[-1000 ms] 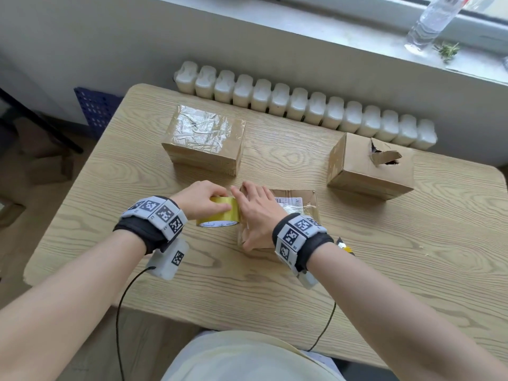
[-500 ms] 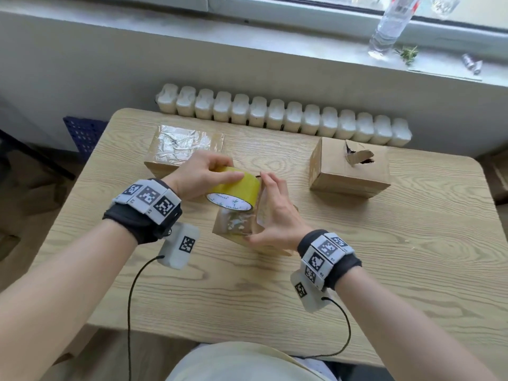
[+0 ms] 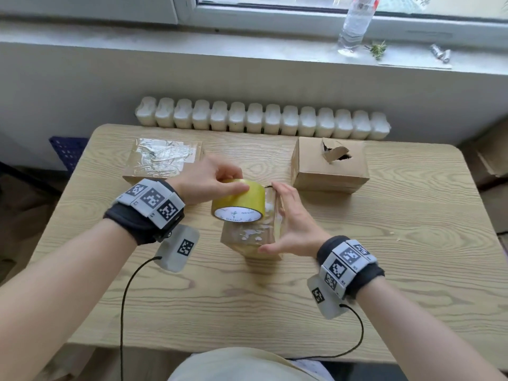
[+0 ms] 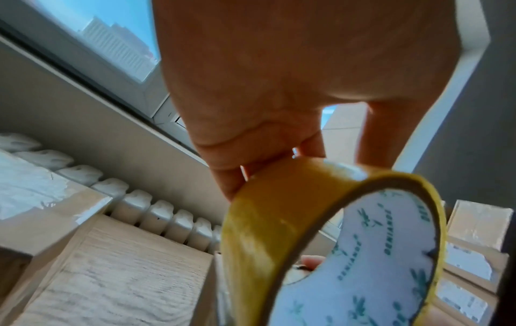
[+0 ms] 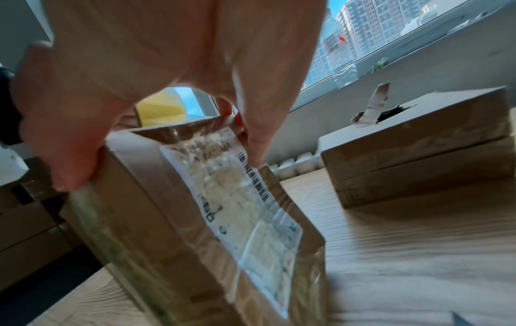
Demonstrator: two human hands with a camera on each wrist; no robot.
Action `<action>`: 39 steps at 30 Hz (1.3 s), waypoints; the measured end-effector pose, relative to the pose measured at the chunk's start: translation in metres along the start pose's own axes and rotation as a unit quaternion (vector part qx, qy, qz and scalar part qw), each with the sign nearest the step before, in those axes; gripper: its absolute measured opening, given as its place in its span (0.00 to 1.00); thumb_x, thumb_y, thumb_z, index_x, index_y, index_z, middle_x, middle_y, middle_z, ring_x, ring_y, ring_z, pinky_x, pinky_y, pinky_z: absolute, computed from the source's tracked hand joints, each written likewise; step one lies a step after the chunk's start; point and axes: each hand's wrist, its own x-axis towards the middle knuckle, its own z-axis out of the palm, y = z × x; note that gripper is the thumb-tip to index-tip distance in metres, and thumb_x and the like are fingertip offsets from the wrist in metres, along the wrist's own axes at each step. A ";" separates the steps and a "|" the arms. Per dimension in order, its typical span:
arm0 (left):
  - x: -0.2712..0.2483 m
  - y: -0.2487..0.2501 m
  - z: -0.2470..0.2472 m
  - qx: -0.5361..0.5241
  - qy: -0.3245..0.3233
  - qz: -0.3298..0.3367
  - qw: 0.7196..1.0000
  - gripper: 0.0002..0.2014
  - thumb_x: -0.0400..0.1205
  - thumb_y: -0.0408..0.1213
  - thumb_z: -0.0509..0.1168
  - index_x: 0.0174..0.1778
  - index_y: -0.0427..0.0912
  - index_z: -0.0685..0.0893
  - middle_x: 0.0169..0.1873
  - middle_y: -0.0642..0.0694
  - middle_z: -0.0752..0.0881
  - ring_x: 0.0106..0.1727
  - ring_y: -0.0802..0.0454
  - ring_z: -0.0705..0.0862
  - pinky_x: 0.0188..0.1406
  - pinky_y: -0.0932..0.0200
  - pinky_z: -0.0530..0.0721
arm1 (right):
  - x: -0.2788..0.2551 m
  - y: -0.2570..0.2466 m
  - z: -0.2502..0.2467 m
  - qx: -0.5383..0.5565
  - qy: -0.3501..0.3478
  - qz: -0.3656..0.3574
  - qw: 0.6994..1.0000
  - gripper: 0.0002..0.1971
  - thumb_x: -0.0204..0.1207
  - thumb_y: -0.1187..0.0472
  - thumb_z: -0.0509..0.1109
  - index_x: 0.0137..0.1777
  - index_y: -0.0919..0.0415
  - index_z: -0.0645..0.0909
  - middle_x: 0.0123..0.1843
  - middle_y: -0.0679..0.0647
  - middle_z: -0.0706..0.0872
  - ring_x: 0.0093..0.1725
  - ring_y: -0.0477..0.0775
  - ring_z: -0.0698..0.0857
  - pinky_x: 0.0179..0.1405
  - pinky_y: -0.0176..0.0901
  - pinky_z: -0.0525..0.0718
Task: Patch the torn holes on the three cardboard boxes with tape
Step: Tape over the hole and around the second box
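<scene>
My left hand (image 3: pixel 233 182) grips a yellow tape roll (image 3: pixel 239 202) from above and holds it over the top edge of the middle cardboard box (image 3: pixel 247 240). That box stands tipped up on an edge, its taped face toward me. My right hand (image 3: pixel 286 221) holds its right side, thumb low and fingers along the top. In the right wrist view my thumb (image 5: pixel 67 154) presses the box (image 5: pixel 167 220) beside its white label (image 5: pixel 245 198). The left box (image 3: pixel 162 160) is covered in shiny tape. The right box (image 3: pixel 330 166) has a torn hole (image 3: pixel 336 155) in its top.
The wooden table (image 3: pixel 384 257) has bare room in front and to the right. A white radiator (image 3: pixel 261 119) runs behind it. A plastic bottle (image 3: pixel 354 23) stands on the windowsill. Cables hang from both wrist cameras.
The middle box went from lying flat to standing tipped on an edge under my right hand. My left hand lifted the tape roll from the box's left side to above it.
</scene>
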 end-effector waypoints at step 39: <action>0.011 -0.044 0.041 0.130 0.020 -0.076 0.988 0.25 0.76 0.54 0.70 0.24 0.36 0.76 0.21 0.45 0.72 0.26 0.53 0.69 0.27 0.61 0.66 | -0.031 -0.014 0.004 -0.423 -0.090 -0.045 0.901 0.51 0.72 0.27 0.56 0.84 0.57 0.37 0.85 0.54 0.37 0.83 0.51 0.35 0.82 0.56 0.41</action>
